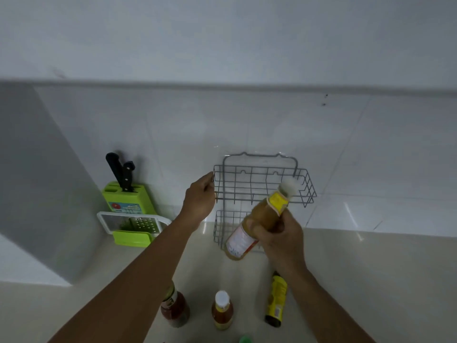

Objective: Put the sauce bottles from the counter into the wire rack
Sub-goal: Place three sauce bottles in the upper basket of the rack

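Note:
A grey two-tier wire rack [304,184] hangs on the white tiled wall above the counter. My left hand [199,200] grips the left end of its upper basket. My right hand [279,237] holds a tall bottle of yellow-orange sauce [259,219] with a white cap, tilted, in front of the rack's lower basket. Both baskets look empty. On the counter near me stand a red sauce bottle [176,310], partly hidden by my left forearm, a small orange bottle [222,310] with a white cap, and a dark bottle with a yellow label [276,300].
A green knife block [128,198] with two black-handled knives stands at the back left, with a white and green grater [131,227] in front of it. A grey panel closes the left side. A green cap [245,339] shows at the bottom edge.

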A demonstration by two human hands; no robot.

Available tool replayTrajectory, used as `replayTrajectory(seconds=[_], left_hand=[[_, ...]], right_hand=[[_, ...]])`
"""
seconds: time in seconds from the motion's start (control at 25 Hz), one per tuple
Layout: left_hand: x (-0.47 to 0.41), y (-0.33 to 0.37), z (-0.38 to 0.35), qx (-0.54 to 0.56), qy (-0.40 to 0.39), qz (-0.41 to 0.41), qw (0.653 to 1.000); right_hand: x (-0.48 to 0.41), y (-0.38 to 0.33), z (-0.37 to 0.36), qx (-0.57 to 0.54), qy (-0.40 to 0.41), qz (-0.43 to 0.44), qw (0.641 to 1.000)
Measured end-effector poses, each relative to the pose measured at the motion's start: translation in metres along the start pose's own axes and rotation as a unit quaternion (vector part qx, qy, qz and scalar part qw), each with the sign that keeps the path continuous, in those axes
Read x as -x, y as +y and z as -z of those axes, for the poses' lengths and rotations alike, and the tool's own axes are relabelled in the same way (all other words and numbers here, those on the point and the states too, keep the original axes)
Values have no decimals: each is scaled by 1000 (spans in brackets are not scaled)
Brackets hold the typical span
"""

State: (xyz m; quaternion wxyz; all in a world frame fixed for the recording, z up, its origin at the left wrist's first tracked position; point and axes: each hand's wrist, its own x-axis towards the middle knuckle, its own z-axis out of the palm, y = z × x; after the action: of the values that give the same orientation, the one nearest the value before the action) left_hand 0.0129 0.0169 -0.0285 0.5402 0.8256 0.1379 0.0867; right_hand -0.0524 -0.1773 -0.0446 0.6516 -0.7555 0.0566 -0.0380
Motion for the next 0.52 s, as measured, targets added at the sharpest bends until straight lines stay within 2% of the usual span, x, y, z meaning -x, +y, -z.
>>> replayTrajectory(seconds=[0.12, 0.2, 0.36, 0.52], left_hand=[[0, -2, 2, 0, 1, 6, 1000], [1, -3, 1, 12, -8, 6, 1000], [4, -3, 2, 16, -21, 5, 1000], [3, -1, 5, 26, -22, -5, 999]], right_hand=[[-20, -72, 6, 9, 2, 133, 991], [-43, -105, -2, 45, 2, 181, 982], [-82, -123, -37, 117, -7, 217, 969], [-95, -114, -66, 192, -18, 198, 961]])
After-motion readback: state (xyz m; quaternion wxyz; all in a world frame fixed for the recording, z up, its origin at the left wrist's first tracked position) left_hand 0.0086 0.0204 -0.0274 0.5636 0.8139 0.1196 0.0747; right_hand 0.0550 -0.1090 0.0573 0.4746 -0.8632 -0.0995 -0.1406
